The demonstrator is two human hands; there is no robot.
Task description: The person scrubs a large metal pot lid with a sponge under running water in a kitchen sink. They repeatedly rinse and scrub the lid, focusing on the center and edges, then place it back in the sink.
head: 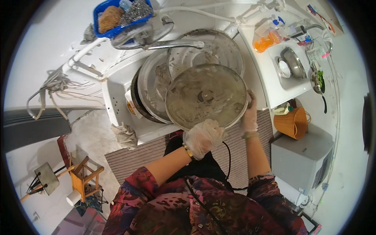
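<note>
My left hand (204, 138) and my right hand (249, 113), both in clear plastic gloves, hold a large round metal lid (205, 88). The left grips its near edge and the right its right edge. Grimy stains cover the lid's face, and a small dark fitting marks its centre. Beneath and behind it, two more large round metal pieces (155, 79) (226, 44), perhaps lids or steamer trays, overlap in the white sink (117, 94). A dark-rimmed round pan (135, 97) shows at their left, partly hidden.
A chrome faucet (176, 44) reaches over the sink. A blue basket (98, 32) with steel wool is above it. To the right, another white sink (282, 91) holds a metal bowl (293, 64). A crumpled cloth (124, 135) hangs on the near left rim.
</note>
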